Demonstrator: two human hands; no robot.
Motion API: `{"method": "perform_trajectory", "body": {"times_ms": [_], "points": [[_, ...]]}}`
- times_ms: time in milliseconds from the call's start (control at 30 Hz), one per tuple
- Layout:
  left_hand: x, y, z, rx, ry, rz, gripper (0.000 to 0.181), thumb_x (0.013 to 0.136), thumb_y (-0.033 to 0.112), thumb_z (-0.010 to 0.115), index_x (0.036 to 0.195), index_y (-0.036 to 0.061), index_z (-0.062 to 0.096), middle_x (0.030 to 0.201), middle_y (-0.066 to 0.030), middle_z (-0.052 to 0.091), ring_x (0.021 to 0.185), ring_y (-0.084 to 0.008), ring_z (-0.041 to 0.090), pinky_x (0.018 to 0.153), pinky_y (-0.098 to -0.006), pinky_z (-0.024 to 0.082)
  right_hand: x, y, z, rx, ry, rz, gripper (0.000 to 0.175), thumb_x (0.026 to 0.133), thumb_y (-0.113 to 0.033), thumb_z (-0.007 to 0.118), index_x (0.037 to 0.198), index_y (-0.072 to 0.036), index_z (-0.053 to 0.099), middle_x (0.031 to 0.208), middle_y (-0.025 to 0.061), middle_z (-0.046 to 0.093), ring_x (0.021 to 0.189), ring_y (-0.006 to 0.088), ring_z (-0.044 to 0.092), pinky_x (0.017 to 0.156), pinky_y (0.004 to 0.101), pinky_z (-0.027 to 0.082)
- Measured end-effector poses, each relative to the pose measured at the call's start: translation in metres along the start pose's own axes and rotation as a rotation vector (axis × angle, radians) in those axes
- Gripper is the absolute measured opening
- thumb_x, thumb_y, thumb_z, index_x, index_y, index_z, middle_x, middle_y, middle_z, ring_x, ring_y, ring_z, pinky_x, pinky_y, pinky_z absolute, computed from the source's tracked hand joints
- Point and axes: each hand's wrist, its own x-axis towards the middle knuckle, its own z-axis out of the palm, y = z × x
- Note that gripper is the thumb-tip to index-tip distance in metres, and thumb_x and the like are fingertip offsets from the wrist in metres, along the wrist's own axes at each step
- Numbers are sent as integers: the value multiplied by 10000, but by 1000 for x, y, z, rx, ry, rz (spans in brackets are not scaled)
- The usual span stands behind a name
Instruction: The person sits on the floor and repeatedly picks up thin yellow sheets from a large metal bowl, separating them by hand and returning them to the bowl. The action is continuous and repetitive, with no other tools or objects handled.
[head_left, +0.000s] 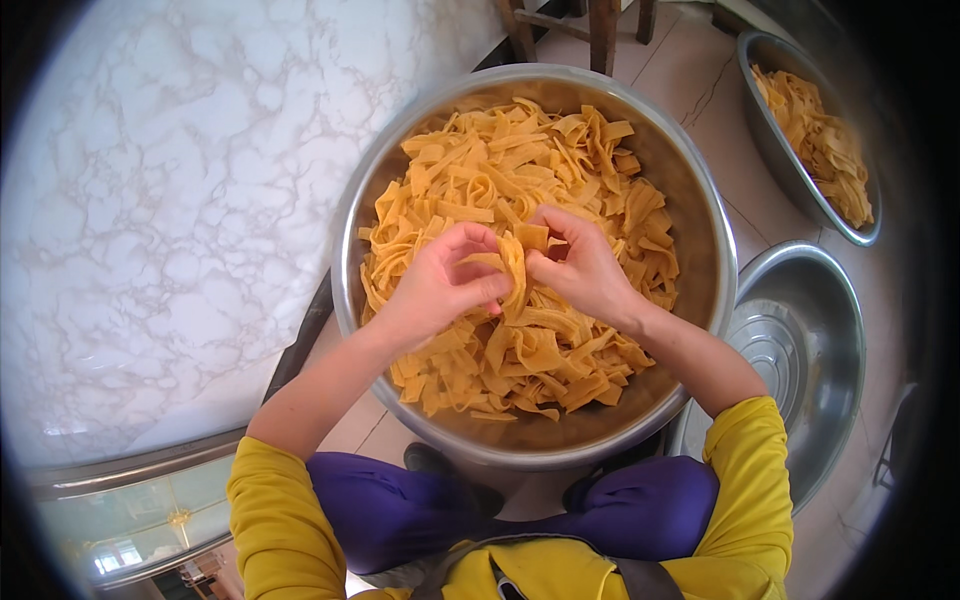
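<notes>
A large steel basin (697, 225) stands before my knees, heaped with flat yellow strips (502, 157) that look like tofu skin or wide noodles. Over the middle of the heap, my left hand (450, 281) holds a few strips (512, 277) between thumb and fingers, some of them hanging down. My right hand (577, 259) is just beside it, pinching a short strip end (532, 237) between thumb and forefinger. The two hands nearly meet. Part of the heap lies hidden beneath them.
At left is a white marble-patterned tabletop (187, 187) with a dark edge. An oval metal tub (817, 337) is at my right. Farther back, another metal tub (765, 97) holds more yellow strips (821, 142). Wooden stool legs (604, 34) stand beyond the basin on the tiled floor (690, 67).
</notes>
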Motion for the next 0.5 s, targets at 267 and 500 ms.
{"method": "perform_trajectory", "body": {"times_ms": [267,500], "points": [[5,-1,-6,247,170,-48,359,866,123,710,1168,9,552,1046,-64,654,917,-107,616,766,-277,529,-7,-26,-3,99,100,-1,124,787,-68,549,897,-32,505,689,25,514,549,109,423,517,270,387],[3,-6,-9,-143,38,-22,377,876,101,693,1204,14,531,1086,-80,643,982,-139,620,885,-294,505,4,-19,-8,125,-260,106,312,763,-249,807,856,-80,561,806,-36,572,769,47,501,679,204,407]]}}
